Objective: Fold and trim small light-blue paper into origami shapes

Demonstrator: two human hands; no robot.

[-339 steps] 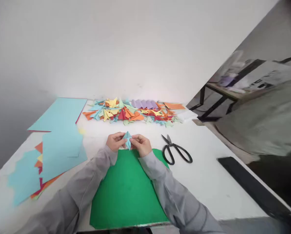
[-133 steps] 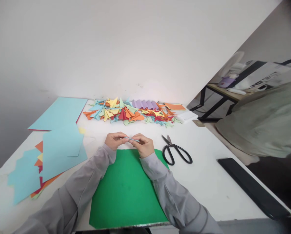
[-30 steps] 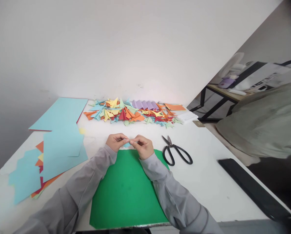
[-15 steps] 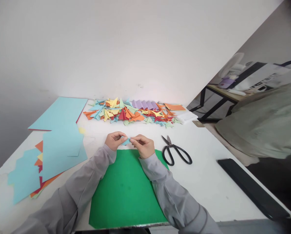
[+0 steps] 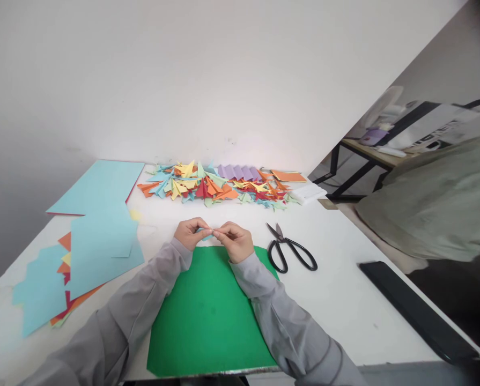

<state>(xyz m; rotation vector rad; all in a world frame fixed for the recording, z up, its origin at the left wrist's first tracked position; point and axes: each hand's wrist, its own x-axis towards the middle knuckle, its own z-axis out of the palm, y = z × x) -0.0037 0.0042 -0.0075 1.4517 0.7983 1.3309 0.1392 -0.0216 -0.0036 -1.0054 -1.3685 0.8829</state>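
Observation:
Between my two hands is a small piece of light blue paper [image 5: 206, 237], mostly covered by the fingers. My left hand [image 5: 191, 232] pinches it from the left, thumb and fingertips together. From the right, my right hand [image 5: 236, 240] pinches it too, and the fingertips of both hands meet. How the paper is folded cannot be made out. Both hands are just above the far edge of a green sheet [image 5: 211, 311]. A pile of small folded paper planes [image 5: 201, 187] in many colours lies beyond them against the wall.
Black-handled scissors [image 5: 290, 249] lie partly open right of my hands. Light blue paper sheets [image 5: 98, 241] and coloured scraps are on the left. A long black object [image 5: 416, 308] lies along the right edge. Another person's green garment [image 5: 433, 193] shows beyond the table.
The fingertips of both hands have drawn together over the blue paper, so less of it shows. The things on the table have stayed where they were.

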